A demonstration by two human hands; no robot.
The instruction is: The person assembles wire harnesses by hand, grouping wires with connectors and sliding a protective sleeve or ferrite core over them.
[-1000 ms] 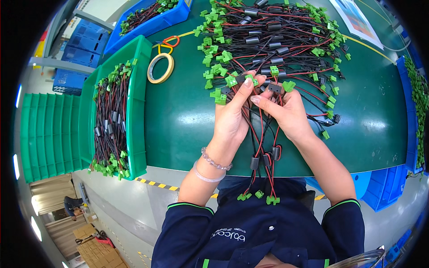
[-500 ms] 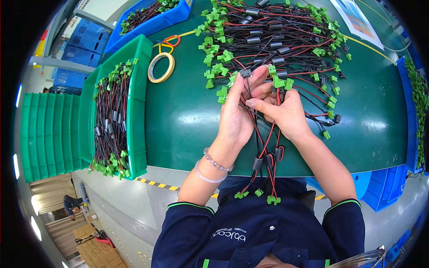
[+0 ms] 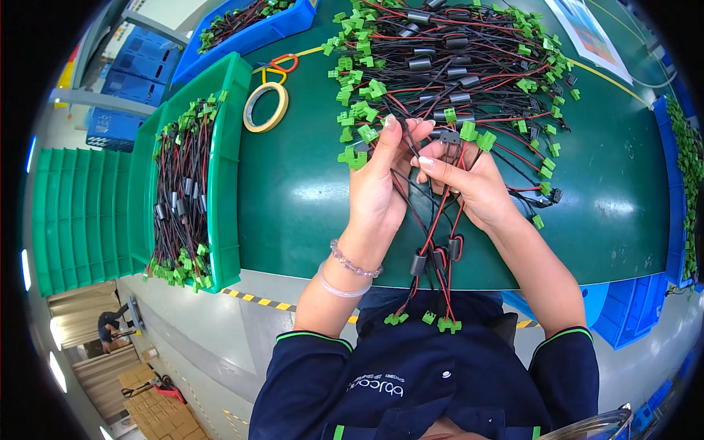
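My left hand point(image 3: 378, 183) and my right hand point(image 3: 469, 180) are raised close together over the green table point(image 3: 293, 205), both gripping a small bundle of red and black wire harnesses point(image 3: 436, 227). Green connectors stick out above my fingers, and more green connectors point(image 3: 425, 319) dangle from the lower ends in front of my chest. Black cylindrical cores point(image 3: 433, 258) hang on the wires below my hands. A large pile of the same harnesses point(image 3: 455, 66) lies on the table just beyond my fingers.
A green bin point(image 3: 224, 176) at left holds several finished harnesses. A roll of yellow tape point(image 3: 265, 107) lies beside it, a blue bin point(image 3: 246, 29) behind. Stacked green bins point(image 3: 77, 220) stand far left. Blue bins point(image 3: 623, 315) sit at right.
My hands have drawn closer together and gathered the wires into a tighter bundle. The green connectors now sit above my right fingers.
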